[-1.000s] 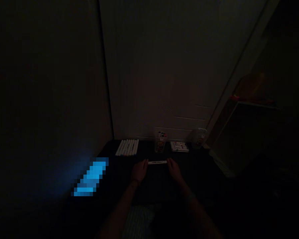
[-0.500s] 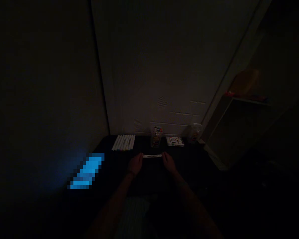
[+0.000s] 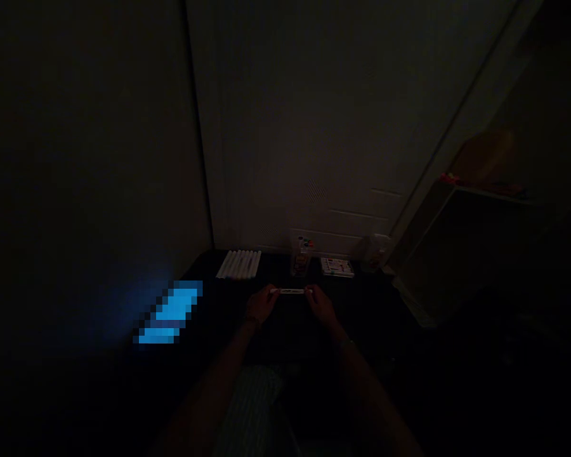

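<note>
A white marker (image 3: 292, 291) lies crosswise between my two hands, above the dark table. My left hand (image 3: 261, 303) is closed on its left end, and my right hand (image 3: 320, 304) grips its right end. Beyond my left hand, several white markers (image 3: 239, 264) lie side by side in a row. A clear upright case (image 3: 301, 257) with coloured marker ends at its top stands beyond the held marker. To its right lies a flat pack of markers (image 3: 337, 267). The room is very dark, so finger details are hard to make out.
A glowing blue, pixelated screen (image 3: 174, 312) lies at the table's left side. Another clear container (image 3: 377, 252) stands at the back right. A pale wall (image 3: 314, 127) rises behind the dark table (image 3: 290, 336). On the right is a shelf unit (image 3: 438, 254) with an orange object on top.
My fingers have moved inward along the marker, so its ends now show past them and less shows between my hands. The view has shifted slightly.
</note>
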### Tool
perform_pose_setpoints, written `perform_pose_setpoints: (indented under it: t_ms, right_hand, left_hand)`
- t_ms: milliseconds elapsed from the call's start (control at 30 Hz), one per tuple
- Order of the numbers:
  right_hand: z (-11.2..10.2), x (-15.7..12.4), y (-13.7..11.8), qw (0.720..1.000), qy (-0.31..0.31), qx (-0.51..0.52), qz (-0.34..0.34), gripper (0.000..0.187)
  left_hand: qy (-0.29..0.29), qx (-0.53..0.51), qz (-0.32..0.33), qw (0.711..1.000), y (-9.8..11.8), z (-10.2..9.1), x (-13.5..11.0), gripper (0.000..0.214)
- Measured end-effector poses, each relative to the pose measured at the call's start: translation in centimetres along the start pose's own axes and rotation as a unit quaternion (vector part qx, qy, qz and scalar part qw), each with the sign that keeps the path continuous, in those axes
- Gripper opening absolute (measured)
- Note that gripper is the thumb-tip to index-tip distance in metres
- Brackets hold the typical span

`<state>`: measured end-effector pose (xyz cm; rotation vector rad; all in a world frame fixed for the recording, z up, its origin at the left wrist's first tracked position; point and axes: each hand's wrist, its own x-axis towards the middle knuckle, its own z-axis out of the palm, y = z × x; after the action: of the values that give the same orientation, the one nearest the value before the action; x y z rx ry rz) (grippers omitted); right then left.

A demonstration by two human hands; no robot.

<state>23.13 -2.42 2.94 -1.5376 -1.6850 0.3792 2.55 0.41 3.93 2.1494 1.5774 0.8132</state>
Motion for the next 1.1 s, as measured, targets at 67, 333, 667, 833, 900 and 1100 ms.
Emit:
perform_pose_setpoints:
  t_ms: [67,333,667,833,900,1100]
  right_hand:
    - [0.0,0.0,0.0,1.0,-0.002,-0.009,0.003,0.031]
    - [0.3,0.1,0.7,1.0,0.02,0.01,-0.008,0.039]
    - [0.8,0.4,1.8,0.997,0.045,0.06,0.008,0.038]
    - [0.6,0.9,2.2,0.991,0.045,0.126,0.019,0.038]
    - [0.6,1.0,2.3,0.987,0.046,0.153,0.025,0.038]
    - [0.8,1.3,2.6,0.98,0.058,0.187,0.039,0.037]
  left_hand:
    - [0.002,0.01,0.002,1.0,-0.1,0.2,0.1,0.03]
    - [-0.017,0.049,-0.009,0.999,-0.2,0.5,0.6,0.028]
    - [-0.003,0.017,-0.033,0.999,-0.6,0.5,0.5,0.032]
    - [-0.005,0.026,-0.011,1.0,-0.5,0.5,0.5,0.035]
    - [-0.009,0.03,-0.005,1.0,-0.6,0.6,0.4,0.037]
    - [-0.009,0.052,0.0,0.999,-0.7,0.8,0.6,0.035]
